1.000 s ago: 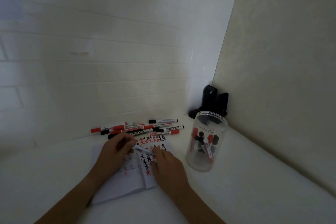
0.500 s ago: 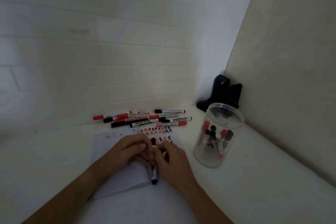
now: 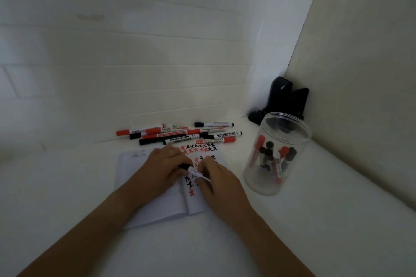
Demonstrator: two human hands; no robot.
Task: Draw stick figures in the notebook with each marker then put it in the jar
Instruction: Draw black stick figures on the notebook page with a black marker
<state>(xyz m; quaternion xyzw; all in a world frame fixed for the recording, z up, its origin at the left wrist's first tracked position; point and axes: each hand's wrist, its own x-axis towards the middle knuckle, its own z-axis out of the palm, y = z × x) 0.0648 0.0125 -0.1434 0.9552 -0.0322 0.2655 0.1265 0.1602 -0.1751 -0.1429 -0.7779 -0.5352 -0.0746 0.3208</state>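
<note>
Both hands meet over the open notebook (image 3: 155, 207), whose right page carries rows of red and black stick figures. The left hand (image 3: 162, 167) grips the black end of a marker (image 3: 195, 171) while the right hand (image 3: 217, 179) pinches its white barrel. Behind the notebook lies a heap of red and black markers (image 3: 180, 134). To the right stands a clear jar (image 3: 275, 155) holding several markers upright, with a black object (image 3: 284, 99) in the corner behind it
</note>
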